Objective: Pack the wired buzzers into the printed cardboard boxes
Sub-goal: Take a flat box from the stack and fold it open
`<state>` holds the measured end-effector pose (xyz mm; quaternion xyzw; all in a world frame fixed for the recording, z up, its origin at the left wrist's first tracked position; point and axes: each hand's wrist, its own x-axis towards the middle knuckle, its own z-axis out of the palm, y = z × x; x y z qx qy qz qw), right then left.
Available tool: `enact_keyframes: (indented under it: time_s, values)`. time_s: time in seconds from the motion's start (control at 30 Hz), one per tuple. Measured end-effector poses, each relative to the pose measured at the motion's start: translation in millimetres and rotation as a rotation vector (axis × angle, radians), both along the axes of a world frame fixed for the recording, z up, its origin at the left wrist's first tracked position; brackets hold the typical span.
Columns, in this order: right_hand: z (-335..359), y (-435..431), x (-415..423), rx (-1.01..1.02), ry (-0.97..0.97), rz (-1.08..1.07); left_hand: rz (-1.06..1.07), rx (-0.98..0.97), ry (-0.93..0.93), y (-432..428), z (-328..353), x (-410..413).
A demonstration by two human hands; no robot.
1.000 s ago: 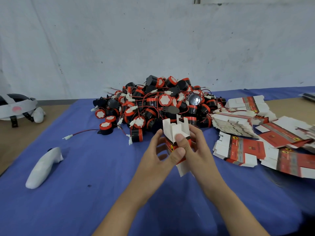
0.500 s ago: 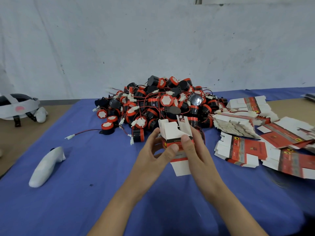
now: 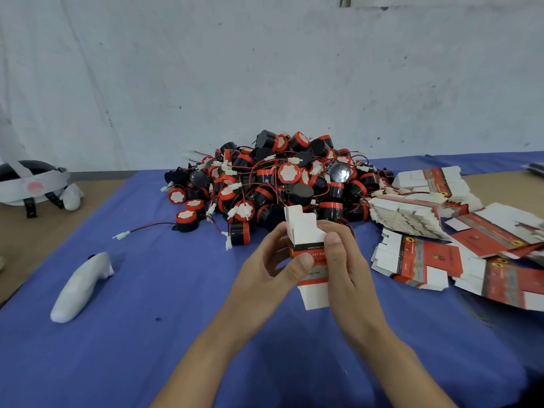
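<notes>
Over the blue cloth (image 3: 147, 334), left hand (image 3: 265, 269) and right hand (image 3: 344, 266) grip one printed box (image 3: 306, 235), lettering blurred

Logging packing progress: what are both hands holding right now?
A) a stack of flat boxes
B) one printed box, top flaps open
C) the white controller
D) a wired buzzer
B: the left hand and right hand both grip a single printed box whose white top flaps stand open, just in front of the buzzer pile.
</notes>
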<state>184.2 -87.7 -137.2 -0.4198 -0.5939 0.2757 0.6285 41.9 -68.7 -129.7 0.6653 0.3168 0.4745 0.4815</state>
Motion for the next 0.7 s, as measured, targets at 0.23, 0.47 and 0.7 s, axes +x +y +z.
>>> enact_keyframes:
  time_s: [0.23,0.47,0.7]
  values:
    - [2.9,-1.8,-3.0,0.028,-0.074,-0.058,-0.061,-0.069,-0.05,-2.3,1.6,0.9]
    - [2.8,-3.0,-2.3,0.106,-0.101,-0.043,-0.09,-0.081,-0.064,-2.8,-1.0,1.9]
    - [-1.6,-4.7,-1.3,0.147,-0.208,-0.036,-0.087,-0.071,-0.085,4.1,-6.2,0.4]
